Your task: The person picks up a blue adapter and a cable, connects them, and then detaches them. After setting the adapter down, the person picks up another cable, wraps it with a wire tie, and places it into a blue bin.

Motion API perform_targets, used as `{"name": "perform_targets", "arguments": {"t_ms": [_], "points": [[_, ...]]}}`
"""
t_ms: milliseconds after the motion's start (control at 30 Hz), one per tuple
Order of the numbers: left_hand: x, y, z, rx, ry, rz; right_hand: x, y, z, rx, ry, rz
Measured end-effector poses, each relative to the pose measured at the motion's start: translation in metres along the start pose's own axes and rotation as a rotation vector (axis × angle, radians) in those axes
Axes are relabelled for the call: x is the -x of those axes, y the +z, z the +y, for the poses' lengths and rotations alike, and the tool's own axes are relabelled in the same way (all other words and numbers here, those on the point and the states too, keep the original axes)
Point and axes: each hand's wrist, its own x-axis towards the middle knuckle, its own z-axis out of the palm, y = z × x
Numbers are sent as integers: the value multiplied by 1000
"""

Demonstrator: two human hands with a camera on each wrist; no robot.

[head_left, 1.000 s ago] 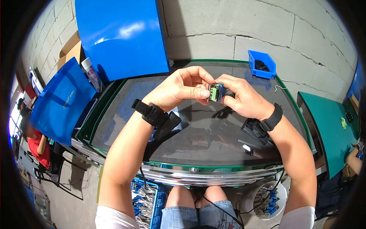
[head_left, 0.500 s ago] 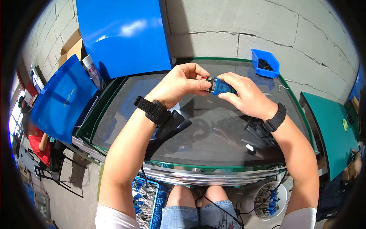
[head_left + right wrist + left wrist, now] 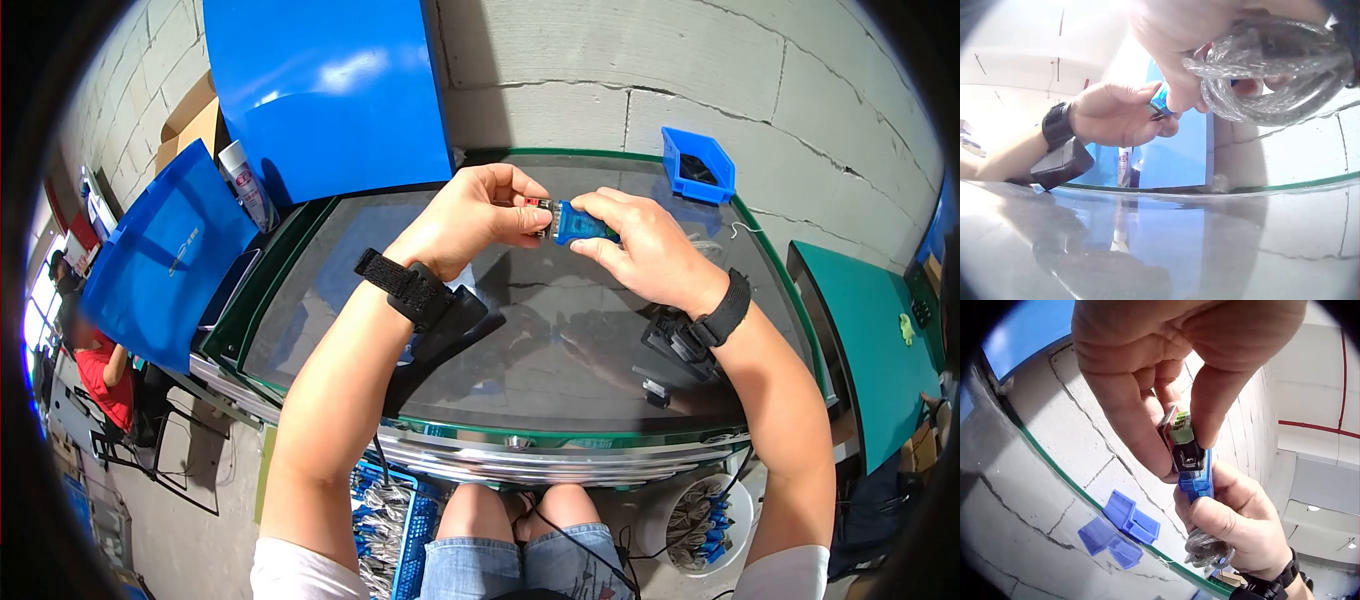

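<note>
Over the table, my left hand (image 3: 470,218) pinches a small circuit board between thumb and fingers. In the left wrist view the board shows a green terminal block (image 3: 1181,429), a red edge and a black socket. My right hand (image 3: 655,248) grips a translucent blue cable connector (image 3: 580,225) by its sides, thumb below in the head view. The connector's metal end meets the board's end, the two in line. A coil of clear-grey cable (image 3: 1272,115) hangs from the right hand by the palm.
A blue bin (image 3: 697,170) with black pieces stands at the table's (image 3: 500,380) back right. A spray can (image 3: 248,188) and blue panels are at the left. Below the table edge are a blue basket (image 3: 418,535) and a white bucket (image 3: 742,510) of cables. A person in red sits far left.
The green terminal block faced the head camera one second ago; the board and connector have since been turned, so the blue connector's side shows. Over the last half second both hands have hardly moved.
</note>
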Motion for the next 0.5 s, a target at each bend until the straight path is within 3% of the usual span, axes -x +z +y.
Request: {"name": "perform_targets", "arguments": {"t_ms": [500], "points": [[0,2,0,-73,-93,6,-3,-6,-5,21,115,-120]]}}
